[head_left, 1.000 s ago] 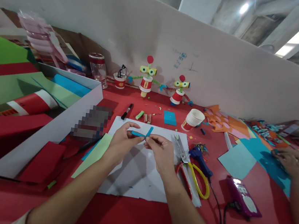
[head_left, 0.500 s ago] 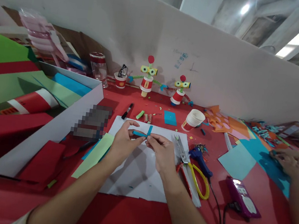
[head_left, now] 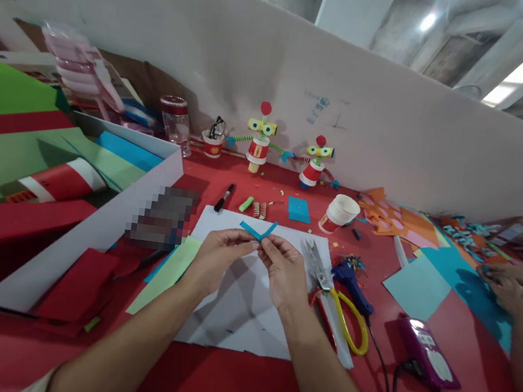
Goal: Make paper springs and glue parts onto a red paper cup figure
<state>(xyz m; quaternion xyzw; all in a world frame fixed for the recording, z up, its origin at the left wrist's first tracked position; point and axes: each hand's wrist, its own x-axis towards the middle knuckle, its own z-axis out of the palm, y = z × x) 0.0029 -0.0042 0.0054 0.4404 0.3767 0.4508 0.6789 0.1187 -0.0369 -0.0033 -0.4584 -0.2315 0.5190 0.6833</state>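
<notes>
Two narrow blue paper strips (head_left: 253, 230) meet in a V above the white paper (head_left: 246, 310). My left hand (head_left: 222, 252) is closed, pinching the strips near their joint from the left. From the right, my right hand (head_left: 284, 263) pinches the same joint, its fingertips almost touching those of the left. The fingers partly hide where the strips meet. To the right of my right hand lie scissors (head_left: 346, 320) with yellow and red handles. A blue glue gun (head_left: 354, 287) rests beyond them, its cord trailing toward the front.
Two paper-cup robot figures (head_left: 258, 149) stand by the wall. Stacked paper cups (head_left: 340, 213) and a black marker (head_left: 224, 197) are behind my hands. At left is a white box (head_left: 91, 244) of coloured paper. At right, another person's hands (head_left: 514, 290) rest on blue paper (head_left: 467, 274).
The blue strips have turned from one lying sideways and one upright into an open V. Both hands keep their pinch in nearly the same place.
</notes>
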